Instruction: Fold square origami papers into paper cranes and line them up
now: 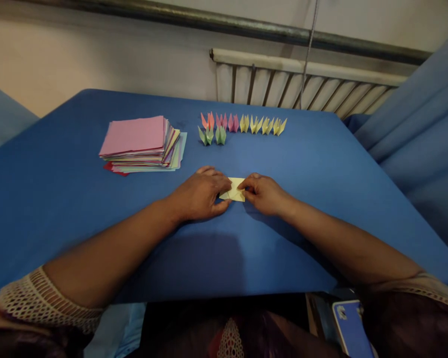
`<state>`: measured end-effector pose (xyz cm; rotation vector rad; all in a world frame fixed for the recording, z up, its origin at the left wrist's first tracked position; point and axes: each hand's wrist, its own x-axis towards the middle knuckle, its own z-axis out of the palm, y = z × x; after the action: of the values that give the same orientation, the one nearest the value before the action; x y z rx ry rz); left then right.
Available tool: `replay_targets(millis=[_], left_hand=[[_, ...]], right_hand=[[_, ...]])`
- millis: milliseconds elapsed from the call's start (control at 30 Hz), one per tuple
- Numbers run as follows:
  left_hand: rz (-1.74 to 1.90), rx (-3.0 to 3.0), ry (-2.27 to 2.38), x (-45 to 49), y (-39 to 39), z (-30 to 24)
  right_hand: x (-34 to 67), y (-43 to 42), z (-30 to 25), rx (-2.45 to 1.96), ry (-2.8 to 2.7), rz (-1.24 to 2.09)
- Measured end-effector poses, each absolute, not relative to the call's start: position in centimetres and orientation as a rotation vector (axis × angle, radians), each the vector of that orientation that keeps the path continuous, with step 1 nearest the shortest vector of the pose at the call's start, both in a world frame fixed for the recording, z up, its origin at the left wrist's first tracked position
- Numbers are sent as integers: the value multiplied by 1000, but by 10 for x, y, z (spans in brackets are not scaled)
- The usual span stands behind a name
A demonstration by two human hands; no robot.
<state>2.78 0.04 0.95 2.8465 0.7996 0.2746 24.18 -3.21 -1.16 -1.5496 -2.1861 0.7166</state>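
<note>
A small folded sheet of pale yellow origami paper (234, 186) lies on the blue table, with crease lines across its face. My left hand (201, 195) grips its left end, thumb along the near edge and fingers over the top. At the right end, my right hand (266, 194) is closed in a pinch on the paper, fingertips near its edge. My fingers cover both ends of the sheet. Beyond my hands stand several folded paper cranes (233, 123) in red, pink and yellow, with two green cranes (220, 135) in front of them.
A tall, uneven stack of coloured paper sheets (134, 136) sits at the back left of the blue-covered table (306, 164). Behind the table are a radiator (280, 89) and a pipe along the wall. A blue curtain (414, 114) hangs at the right.
</note>
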Motion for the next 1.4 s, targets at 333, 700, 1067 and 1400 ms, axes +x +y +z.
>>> replay_targets(millis=[333,700,1067,1400], left_hand=[[212,2882,641,26,-4,10],[139,2886,850,34,-17,7],[235,2764,887,30,-25,4],[344,2672,892,32,-17,-4]], right_hand=[[247,-39,-6,-1466,-2316,836],[262,-25,-11,-1084,-2640,596],[257,-28,-7,-997,-2696,460],[259,-25,-12,-1045,-2628,561]])
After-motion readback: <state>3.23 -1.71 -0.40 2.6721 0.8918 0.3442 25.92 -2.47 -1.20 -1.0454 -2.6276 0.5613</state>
